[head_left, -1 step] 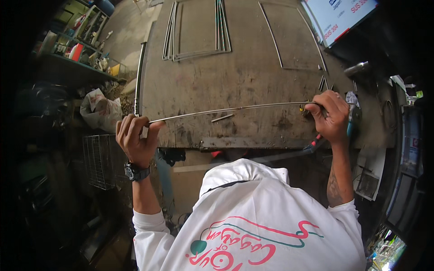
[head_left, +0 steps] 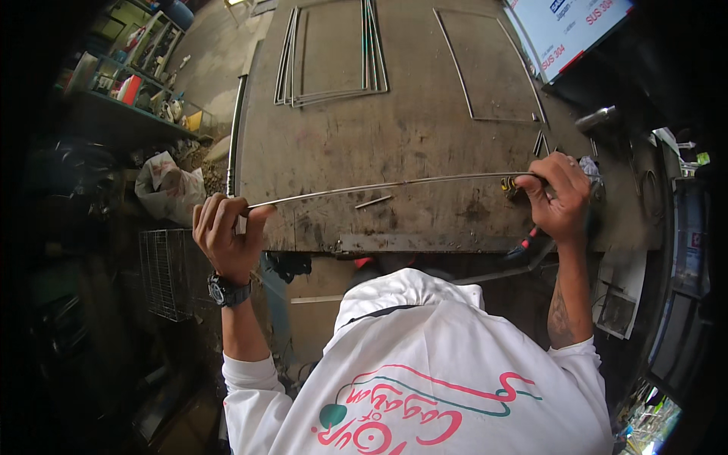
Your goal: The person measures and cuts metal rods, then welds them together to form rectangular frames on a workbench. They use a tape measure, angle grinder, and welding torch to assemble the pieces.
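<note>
A thin metal rod (head_left: 341, 190) spans the front of the workbench, held up between my two hands, with a slight bow along its length. My left hand (head_left: 231, 231), with a dark watch at its wrist, is closed around the rod's left end. At the right end my right hand (head_left: 560, 199) grips it with fingers curled and the thumb along it. A small mark or joint shows near the rod's middle. Below it, a short metal piece (head_left: 373, 202) lies on the bench. Beside my right hand sits a yellow-and-black tape measure (head_left: 509, 184).
Several thin rectangular metal frames (head_left: 331, 97) lie stacked at the bench's far side. Another frame (head_left: 502, 120) rests to the right, with short rods (head_left: 540, 144) near it. A red-handled tool (head_left: 523, 244) is at the front edge. A wire cage (head_left: 163, 273) and white sack (head_left: 168, 179) stand left.
Both hands keep hold of the rod and are almost still. The view has shifted slightly, and more of the tape measure now shows beside my right hand.
</note>
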Tool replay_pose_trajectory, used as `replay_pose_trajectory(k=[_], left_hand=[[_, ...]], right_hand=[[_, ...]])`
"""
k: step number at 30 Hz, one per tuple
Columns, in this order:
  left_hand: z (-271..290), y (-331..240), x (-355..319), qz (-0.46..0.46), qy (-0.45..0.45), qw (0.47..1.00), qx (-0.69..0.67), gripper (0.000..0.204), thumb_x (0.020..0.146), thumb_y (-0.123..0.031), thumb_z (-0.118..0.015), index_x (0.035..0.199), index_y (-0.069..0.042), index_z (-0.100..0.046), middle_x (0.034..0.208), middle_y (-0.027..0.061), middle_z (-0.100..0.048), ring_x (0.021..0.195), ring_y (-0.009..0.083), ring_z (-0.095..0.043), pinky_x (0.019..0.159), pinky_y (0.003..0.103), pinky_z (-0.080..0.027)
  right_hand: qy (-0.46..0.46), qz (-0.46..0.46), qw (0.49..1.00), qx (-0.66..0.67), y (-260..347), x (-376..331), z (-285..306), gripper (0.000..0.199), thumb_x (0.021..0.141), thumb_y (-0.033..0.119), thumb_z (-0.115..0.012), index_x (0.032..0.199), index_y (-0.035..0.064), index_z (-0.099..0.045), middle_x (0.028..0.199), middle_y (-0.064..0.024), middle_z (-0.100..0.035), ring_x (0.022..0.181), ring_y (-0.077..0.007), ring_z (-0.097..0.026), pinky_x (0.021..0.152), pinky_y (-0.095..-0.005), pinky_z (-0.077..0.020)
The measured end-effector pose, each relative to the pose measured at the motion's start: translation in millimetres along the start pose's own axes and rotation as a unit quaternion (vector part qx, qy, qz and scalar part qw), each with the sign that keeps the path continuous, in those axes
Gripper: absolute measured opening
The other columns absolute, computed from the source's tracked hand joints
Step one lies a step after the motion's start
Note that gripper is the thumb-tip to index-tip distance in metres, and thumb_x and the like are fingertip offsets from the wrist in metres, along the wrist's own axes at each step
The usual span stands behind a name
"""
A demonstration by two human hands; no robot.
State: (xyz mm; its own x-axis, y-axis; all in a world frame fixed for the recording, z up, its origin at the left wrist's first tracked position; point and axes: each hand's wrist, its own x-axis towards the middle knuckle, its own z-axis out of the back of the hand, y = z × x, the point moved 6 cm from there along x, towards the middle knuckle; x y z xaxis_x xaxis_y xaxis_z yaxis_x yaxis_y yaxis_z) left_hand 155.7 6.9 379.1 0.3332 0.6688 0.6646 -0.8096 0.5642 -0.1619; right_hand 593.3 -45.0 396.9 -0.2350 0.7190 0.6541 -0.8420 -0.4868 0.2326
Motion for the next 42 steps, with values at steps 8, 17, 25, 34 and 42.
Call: replay_pose_trajectory(k=[8, 17, 25, 34, 42], left_hand=[[33.4, -4.4, 25.5, -0.037, -0.093, 0.995, -0.006, 0.044, 0.087, -0.041, -0.088, 0.075, -0.009, -0.060, 0.065, 0.0031, -0.050, 0.060, 0.0253, -0.051, 0.062, 0.038, -0.038], [67.6, -12.4, 62.2, -0.107, -0.200, 0.974, -0.012, 0.046, 0.090, -0.043, -0.085, 0.074, -0.009, -0.059, 0.061, 0.0028, -0.046, 0.056, 0.0242, -0.047, 0.059, 0.038, -0.036], [59.9, -21.6, 81.0, -0.074, -0.169, 0.982, -0.035, 0.045, 0.082, -0.038, -0.093, 0.070, -0.008, -0.060, 0.061, 0.0029, -0.050, 0.055, 0.0216, -0.050, 0.057, 0.035, -0.037], [55.1, -38.1, 101.3, -0.090, -0.106, 0.987, -0.076, 0.045, 0.079, -0.039, -0.094, 0.071, -0.009, -0.062, 0.060, 0.0010, -0.052, 0.054, 0.0188, -0.048, 0.056, 0.035, -0.034], [48.7, -27.1, 103.1, -0.061, -0.085, 0.992, -0.072, 0.042, 0.077, -0.037, -0.095, 0.074, -0.008, -0.065, 0.064, 0.0013, -0.055, 0.060, 0.0205, -0.051, 0.060, 0.035, -0.036]], right_hand=[[-0.050, 0.011, 0.998, -0.024, 27.5, 23.5, 46.3, 0.034, 0.086, 0.030, -0.088, 0.080, 0.0073, -0.064, 0.065, -0.0025, -0.052, 0.052, -0.0201, -0.050, 0.053, -0.0336, -0.0374], [-0.108, 0.049, 0.993, -0.018, 47.8, 44.5, 89.5, 0.028, 0.089, 0.020, -0.087, 0.081, 0.0034, -0.066, 0.065, -0.0026, -0.052, 0.052, -0.0151, -0.047, 0.050, -0.0302, -0.0339], [-0.118, -0.015, 0.992, -0.031, 46.7, 41.1, 100.1, 0.025, 0.090, 0.013, -0.085, 0.080, 0.0008, -0.066, 0.067, -0.0030, -0.054, 0.057, -0.0151, -0.050, 0.053, -0.0304, -0.0360], [-0.063, -0.060, 0.996, 0.023, 22.6, 31.8, 107.5, 0.026, 0.092, 0.014, -0.084, 0.082, -0.0011, -0.066, 0.070, -0.0032, -0.056, 0.061, -0.0140, -0.050, 0.056, -0.0298, -0.0371], [-0.045, -0.070, 0.996, 0.041, 21.1, 39.1, 104.4, 0.027, 0.093, 0.016, -0.084, 0.080, -0.0005, -0.068, 0.068, -0.0040, -0.058, 0.059, -0.0141, -0.051, 0.055, -0.0300, -0.0370]])
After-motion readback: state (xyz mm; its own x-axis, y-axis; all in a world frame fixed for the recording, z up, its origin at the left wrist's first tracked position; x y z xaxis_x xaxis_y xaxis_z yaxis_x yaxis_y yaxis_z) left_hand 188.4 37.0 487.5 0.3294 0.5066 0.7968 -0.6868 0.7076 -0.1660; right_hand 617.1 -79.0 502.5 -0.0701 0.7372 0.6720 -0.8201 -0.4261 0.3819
